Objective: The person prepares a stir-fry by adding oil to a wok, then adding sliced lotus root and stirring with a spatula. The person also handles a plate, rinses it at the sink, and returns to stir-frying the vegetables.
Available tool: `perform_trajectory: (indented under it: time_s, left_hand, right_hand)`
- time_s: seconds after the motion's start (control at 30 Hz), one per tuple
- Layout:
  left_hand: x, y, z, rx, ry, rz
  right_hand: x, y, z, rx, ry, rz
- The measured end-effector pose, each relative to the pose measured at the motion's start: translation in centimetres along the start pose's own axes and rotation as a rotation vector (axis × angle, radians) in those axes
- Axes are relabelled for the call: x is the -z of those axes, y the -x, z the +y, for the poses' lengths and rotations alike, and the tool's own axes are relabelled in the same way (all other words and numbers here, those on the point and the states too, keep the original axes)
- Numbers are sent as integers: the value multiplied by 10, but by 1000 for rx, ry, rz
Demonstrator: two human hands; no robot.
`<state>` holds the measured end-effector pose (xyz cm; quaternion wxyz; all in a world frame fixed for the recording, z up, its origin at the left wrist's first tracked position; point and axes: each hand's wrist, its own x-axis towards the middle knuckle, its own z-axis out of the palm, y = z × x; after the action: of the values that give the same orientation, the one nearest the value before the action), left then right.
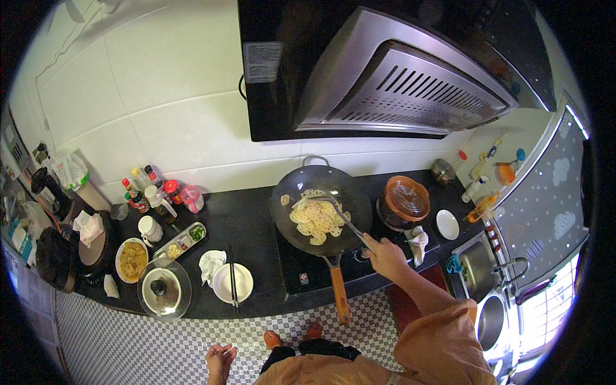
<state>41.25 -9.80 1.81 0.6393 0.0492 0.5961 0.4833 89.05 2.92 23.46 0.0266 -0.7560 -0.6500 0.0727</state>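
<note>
My right hand grips the handle of a metal spatula, whose head rests among the sliced lotus root in a dark wok. One slice lies apart on the wok's left wall. The wok stands on a black cooktop, its wooden handle pointing towards me and its small loop handle at the wall side. Low in the view, my left hand hangs over the tiled floor, away from the counter, with its fingers curled; whether anything is between them is unclear.
Left of the cooktop are a white bowl with chopsticks across it, a glass lid, a dish of yellow food and a condiment tray. A brown lidded pot stands right of the wok. The range hood overhangs.
</note>
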Motion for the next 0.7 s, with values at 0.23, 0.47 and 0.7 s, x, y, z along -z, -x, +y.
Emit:
perform_trajectory:
  time_s: [0.23,0.47,0.7]
  left_hand:
    - [18,-15,-15,7,47,-66]
    - [20,-25,-9,8,53,-54]
    - [25,-20,-7,-8,-7,-23]
  right_hand:
    - [-14,1,0,80,134,-124]
    - [13,-10,-6,129,118,-174]
    - [47,1,11,86,173,-213]
